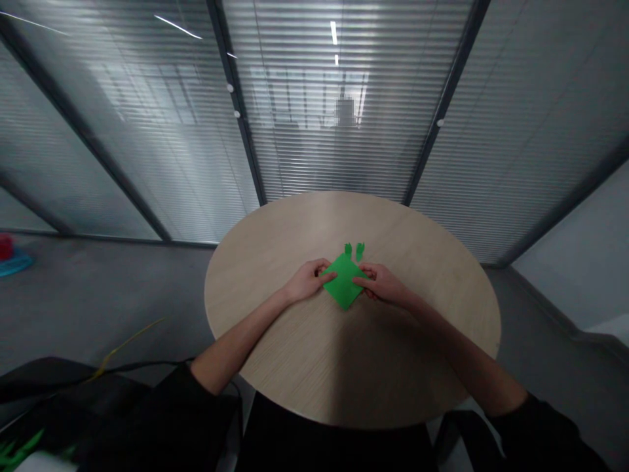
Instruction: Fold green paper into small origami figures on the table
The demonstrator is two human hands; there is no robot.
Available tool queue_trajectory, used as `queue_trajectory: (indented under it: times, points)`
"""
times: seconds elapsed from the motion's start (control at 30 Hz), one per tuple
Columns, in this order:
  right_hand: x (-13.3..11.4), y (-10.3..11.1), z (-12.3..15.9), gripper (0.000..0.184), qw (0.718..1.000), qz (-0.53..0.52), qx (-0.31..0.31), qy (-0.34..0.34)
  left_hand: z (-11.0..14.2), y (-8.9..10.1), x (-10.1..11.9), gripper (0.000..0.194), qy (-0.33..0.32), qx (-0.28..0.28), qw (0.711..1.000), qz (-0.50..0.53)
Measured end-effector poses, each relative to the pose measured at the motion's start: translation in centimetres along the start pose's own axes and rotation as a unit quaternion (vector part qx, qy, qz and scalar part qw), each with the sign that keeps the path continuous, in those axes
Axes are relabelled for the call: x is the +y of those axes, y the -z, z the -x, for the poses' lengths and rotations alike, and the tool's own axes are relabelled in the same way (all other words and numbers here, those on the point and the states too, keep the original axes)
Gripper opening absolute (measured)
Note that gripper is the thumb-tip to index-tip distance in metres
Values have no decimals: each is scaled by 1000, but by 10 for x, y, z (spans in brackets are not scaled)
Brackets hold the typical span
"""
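A bright green square of paper (pixel 344 286) is held up over the table, turned so one corner points toward me. My left hand (pixel 309 279) pinches its left corner, thumb on top and fingers beneath. At the right corner, my right hand (pixel 382 283) grips it the same way. Just beyond the paper's far corner lie two small green paper pieces, a left one (pixel 348 250) and a right one (pixel 360 251), with uneven upper ends. Neither hand touches those pieces.
The round wooden table (pixel 280 229) stands before a glass wall with blinds (pixel 324 157). A yellow cable (pixel 125 343) runs at the lower left. A red object (pixel 6 246) sits on a blue one (pixel 14 263) at the far left.
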State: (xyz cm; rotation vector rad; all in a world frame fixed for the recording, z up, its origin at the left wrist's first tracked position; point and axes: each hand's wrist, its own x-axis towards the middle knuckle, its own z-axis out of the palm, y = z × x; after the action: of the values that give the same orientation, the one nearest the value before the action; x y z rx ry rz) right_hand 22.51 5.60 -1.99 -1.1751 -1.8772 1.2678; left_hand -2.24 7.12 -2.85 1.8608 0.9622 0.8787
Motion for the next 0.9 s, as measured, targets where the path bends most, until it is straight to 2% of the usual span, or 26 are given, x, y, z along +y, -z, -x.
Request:
queue_trajectory:
  times: [0.3, 0.57, 0.9]
  points:
    - [3, 1, -2, 26, 1000, -5, 5, -4, -1, 1, -3, 30, 10, 11, 1000, -14]
    - [3, 2, -2, 20, 1000, -14, 7, -18, 1, 3, 5, 26, 32, 18, 999, -25]
    - [1, 4, -2, 21, 998, -59, -6, -25, 1, 6, 5, 30, 77, 6, 996, 42]
